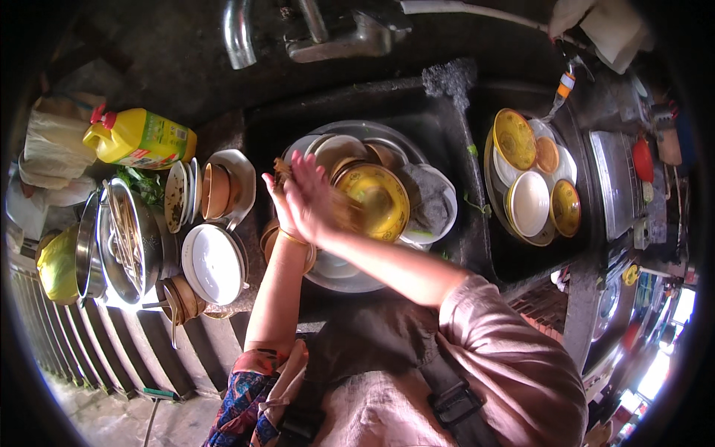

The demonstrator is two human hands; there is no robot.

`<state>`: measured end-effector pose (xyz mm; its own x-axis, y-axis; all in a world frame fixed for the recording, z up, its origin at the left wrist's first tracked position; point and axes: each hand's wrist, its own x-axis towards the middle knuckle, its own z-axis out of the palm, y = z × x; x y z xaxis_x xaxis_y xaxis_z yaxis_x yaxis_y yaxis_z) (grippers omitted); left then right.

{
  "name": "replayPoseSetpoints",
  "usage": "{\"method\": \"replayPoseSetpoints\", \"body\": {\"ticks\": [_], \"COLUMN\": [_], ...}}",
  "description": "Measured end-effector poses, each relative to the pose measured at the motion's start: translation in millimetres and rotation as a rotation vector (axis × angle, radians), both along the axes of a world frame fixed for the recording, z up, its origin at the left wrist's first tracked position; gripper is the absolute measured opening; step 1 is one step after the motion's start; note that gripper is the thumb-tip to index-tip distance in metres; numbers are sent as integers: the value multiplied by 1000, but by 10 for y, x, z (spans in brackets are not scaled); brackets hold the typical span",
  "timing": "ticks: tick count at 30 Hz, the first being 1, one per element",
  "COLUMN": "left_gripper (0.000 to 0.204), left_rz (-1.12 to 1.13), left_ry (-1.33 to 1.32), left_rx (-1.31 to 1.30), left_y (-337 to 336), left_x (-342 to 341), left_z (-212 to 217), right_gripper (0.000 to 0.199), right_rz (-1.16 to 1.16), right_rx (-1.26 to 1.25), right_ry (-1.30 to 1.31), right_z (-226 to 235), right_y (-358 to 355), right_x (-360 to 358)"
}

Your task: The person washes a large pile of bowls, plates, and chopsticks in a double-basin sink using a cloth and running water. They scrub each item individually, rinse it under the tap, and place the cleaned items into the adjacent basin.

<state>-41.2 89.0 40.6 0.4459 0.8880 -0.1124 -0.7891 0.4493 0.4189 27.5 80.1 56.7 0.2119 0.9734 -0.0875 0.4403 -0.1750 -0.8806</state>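
Note:
My left hand (278,203) and my right hand (311,200) are pressed together above the left sink basin, fingers pointing up and mostly straight. A brown fibrous clump (282,171) shows at the left edge of the hands, squeezed between them; most of it is hidden, and more brown blurs beside the right hand. Right below and beside the hands, a yellow patterned bowl (386,203) sits on stacked dishes in a large metal basin (387,131). A grey mesh-like cloth (430,197) lies over a white bowl there. A thin bangle circles my left wrist.
Yellow and white bowls fill a tray (538,240) in the right basin. Left of the sink stand a yellow detergent jug (141,138), a white bowl (212,263), several plates, and a metal pot (134,246) holding chopsticks. A faucet (238,33) hangs at the back.

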Motion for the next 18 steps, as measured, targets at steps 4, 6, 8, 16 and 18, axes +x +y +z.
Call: {"method": "replayPoseSetpoints", "body": {"ticks": [4,6,8,16,18], "left_gripper": [73,76,76,86,84], "left_rz": [188,-49,52,-1,215], "left_ry": [356,-24,131,87,325], "left_rx": [-13,33,-8,-67,-98], "left_y": [-57,43,-50,-64,-175], "left_x": [195,0,107,65,216], "left_z": [142,-65,30,160,254], "right_gripper": [61,62,64,58,46], "right_rz": [-8,-59,-100,68,15], "right_rx": [-24,77,173,112,-68], "right_ry": [108,-11,-11,50,-81], "right_z": [8,27,-97,-177,-180], "right_y": [102,-185,-127,-181,26], "right_x": [121,-153,-129,-33,149]}}
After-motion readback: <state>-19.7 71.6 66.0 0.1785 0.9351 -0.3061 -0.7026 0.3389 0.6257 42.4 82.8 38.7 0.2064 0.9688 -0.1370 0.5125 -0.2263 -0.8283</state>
